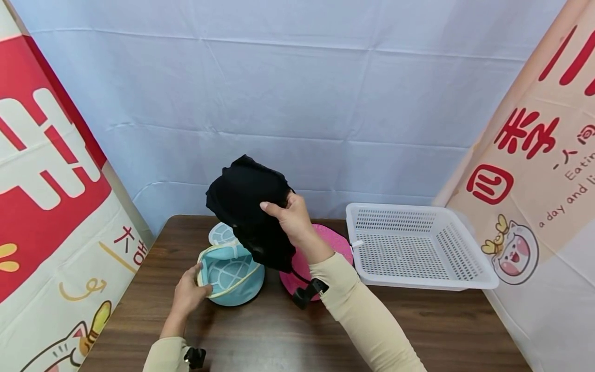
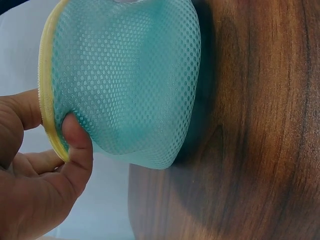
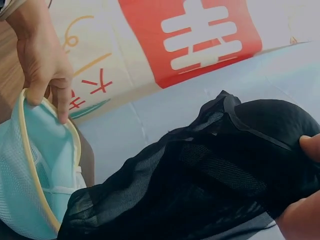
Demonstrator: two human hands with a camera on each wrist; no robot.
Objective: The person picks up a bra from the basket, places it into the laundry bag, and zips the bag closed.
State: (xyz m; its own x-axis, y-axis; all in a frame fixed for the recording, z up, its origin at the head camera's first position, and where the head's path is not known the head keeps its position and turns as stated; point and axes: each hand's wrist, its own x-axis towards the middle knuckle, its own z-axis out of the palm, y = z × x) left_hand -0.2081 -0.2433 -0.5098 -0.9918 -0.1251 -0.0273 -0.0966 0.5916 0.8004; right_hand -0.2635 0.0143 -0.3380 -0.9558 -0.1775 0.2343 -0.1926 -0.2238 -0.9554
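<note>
A round turquoise mesh laundry bag [image 1: 241, 292] with a yellow zipper edge stands unzipped on the table, its flap lid [image 1: 221, 233] folded back behind. My left hand [image 1: 189, 292] pinches the bag's rim at the left; the left wrist view shows the thumb and fingers on either side of the yellow edge [image 2: 46, 85]. Up over the bag, my right hand [image 1: 295, 219] holds a black bra [image 1: 248, 188] by its right side. Molded cup and sheer mesh fabric [image 3: 150, 170] show in the right wrist view, the mesh hanging close to the bag's opening.
Behind my right forearm lies a bright pink round item [image 1: 332, 240], partly covered. A white perforated plastic basket [image 1: 418, 281] stands at the table's right. The brown wooden table [image 1: 260, 341] backs onto a pale blue cloth [image 1: 297, 103], with printed curtains at both sides.
</note>
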